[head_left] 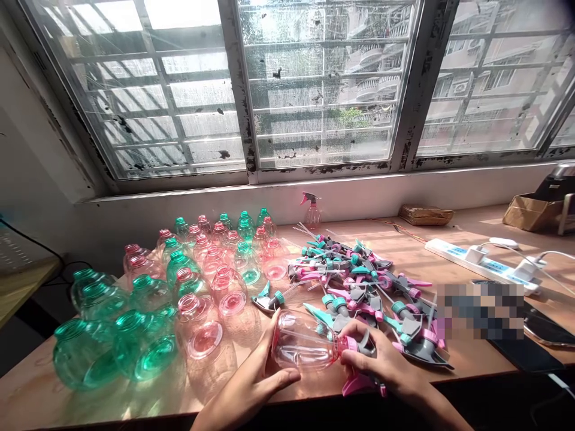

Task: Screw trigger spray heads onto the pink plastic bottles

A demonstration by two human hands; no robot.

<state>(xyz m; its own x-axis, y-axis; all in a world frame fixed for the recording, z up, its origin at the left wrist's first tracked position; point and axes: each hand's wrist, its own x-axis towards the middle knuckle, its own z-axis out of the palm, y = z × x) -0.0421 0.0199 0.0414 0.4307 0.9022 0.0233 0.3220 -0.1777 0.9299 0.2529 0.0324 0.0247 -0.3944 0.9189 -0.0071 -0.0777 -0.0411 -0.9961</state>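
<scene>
A clear pink spray bottle (305, 342) lies on its side in the air over the table's front edge, its neck toward the right. Around its base and lower side is my left hand (265, 359), thumb along the near side. My right hand (371, 356) grips the pink collar of the grey and pink trigger sprayer (353, 347) at the bottle's neck. The sprayer's straw shows inside the bottle, and its pink trigger hangs below my fingers. Whether the collar is fully seated I cannot tell. Loose trigger sprayers (359, 269), pink, teal and grey, lie piled just beyond my hands.
Open green bottles (76, 356) and pink bottles (204, 335) stand in rows on the left. One bottle with a sprayer (313, 212) stands by the wall. A power strip (480, 263), phones (545, 326) and a brown packet (426, 215) lie on the right.
</scene>
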